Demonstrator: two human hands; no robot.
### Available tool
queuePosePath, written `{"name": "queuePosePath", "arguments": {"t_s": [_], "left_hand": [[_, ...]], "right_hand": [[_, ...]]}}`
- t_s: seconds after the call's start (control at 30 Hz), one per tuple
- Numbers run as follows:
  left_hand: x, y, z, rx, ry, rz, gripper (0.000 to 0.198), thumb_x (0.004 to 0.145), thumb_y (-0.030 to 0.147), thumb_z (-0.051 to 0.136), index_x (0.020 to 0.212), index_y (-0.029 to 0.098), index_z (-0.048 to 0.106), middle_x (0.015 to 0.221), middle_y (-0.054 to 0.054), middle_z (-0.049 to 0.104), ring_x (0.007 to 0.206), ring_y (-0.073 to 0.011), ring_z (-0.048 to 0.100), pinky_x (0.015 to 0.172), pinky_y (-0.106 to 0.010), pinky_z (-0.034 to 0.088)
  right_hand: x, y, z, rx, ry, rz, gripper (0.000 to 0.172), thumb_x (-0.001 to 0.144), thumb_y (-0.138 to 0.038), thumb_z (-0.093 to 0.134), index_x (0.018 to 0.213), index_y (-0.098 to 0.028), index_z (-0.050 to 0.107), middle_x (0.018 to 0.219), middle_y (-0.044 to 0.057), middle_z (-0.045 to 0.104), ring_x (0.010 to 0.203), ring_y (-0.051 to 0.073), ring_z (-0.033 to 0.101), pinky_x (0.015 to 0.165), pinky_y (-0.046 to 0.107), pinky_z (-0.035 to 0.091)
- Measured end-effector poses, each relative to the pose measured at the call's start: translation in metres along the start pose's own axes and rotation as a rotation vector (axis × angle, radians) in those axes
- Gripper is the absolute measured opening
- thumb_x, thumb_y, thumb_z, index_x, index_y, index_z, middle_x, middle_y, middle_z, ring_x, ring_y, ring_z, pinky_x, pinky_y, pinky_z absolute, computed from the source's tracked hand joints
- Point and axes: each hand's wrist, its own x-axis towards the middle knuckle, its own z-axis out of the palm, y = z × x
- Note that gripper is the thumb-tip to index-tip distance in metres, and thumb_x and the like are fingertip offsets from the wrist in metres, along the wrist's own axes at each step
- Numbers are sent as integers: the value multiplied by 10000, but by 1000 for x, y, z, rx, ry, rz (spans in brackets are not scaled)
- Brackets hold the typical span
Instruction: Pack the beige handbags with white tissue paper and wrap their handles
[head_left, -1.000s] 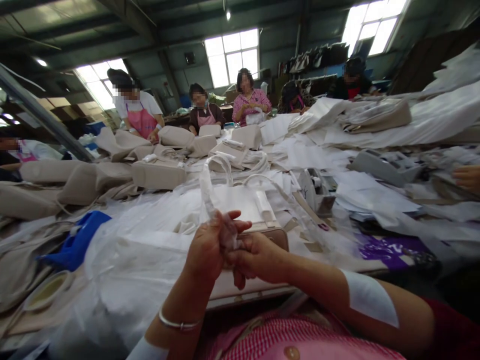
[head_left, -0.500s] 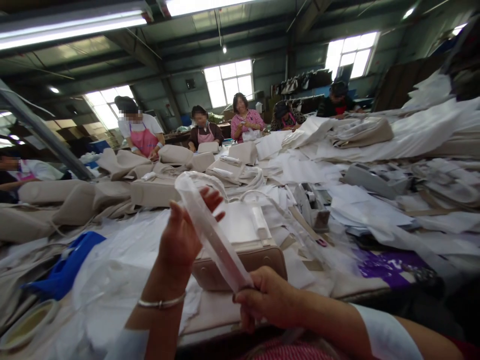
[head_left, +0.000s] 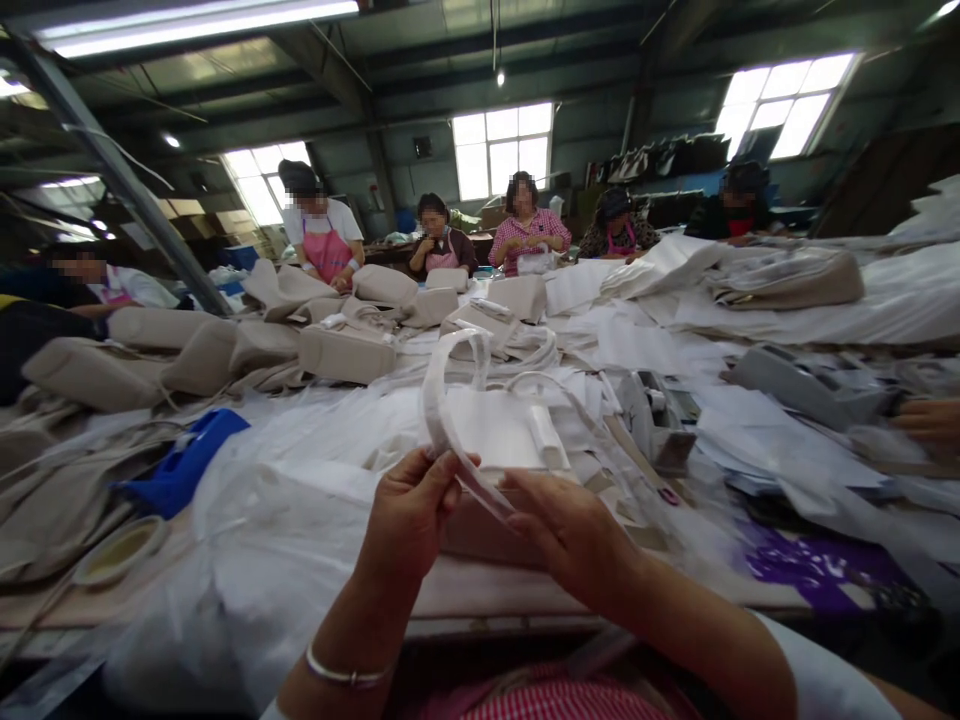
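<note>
White wrapping covers the strap (head_left: 450, 420), a bag handle that loops up from the bag (head_left: 499, 440) on the bench (head_left: 480, 600) and comes down into both hands. The left hand (head_left: 409, 520) is closed around the strap's lower part, thumb and fingers pinching it just below the bend. The right hand (head_left: 574, 530) sits just beside it, fingers curled toward the strap's end, which runs between the two hands; whether the right fingertips actually grip it cannot be told, since the back of the hand hides them.

As for progress, the strap looks wrapped along the whole length that shows, and the bag's front already carries a white cover and a small white roll (head_left: 551, 440). So the wrapping seems largely done, with the end by the hands probably left to finish or fasten. A second handle (head_left: 540, 385) arches behind, pale and thin; its state is too unclear to judge.

Plastic sheeting (head_left: 285, 530) lies crumpled to the left of the bag, with a blue tray (head_left: 184, 470) beyond it. Beige bags (head_left: 345, 350) are lined up further along the bench, where other people (head_left: 529, 225) work.
</note>
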Motion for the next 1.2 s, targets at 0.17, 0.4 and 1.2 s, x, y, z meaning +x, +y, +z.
{"name": "queuePosePath", "arguments": {"t_s": [0.17,0.4,1.2], "left_hand": [[-18,-6,10,116,67,187,159,745,297,754,829,162,745,702,-38,717,546,-86,552,513,-185,424],[-37,-13,0,222,-164,136,237,812,398,687,782,164,707,533,6,579,481,-94,468,476,-205,364],[-24,-35,-21,1,-194,-368,340,679,361,829,830,117,647,654,0,634,469,-46,522,406,-141,446]], "right_hand": [[-6,-16,1,480,-134,400,589,896,-661,389,910,-153,686,604,42,607,481,126,474,468,249,357],[28,-15,24,671,-114,535,376,831,-504,571,670,-167,523,485,-53,414,418,70,314,415,222,219],[22,-6,32,-819,-66,-159,156,852,-301,541,814,-179,632,730,61,667,620,178,572,546,298,242]]}}
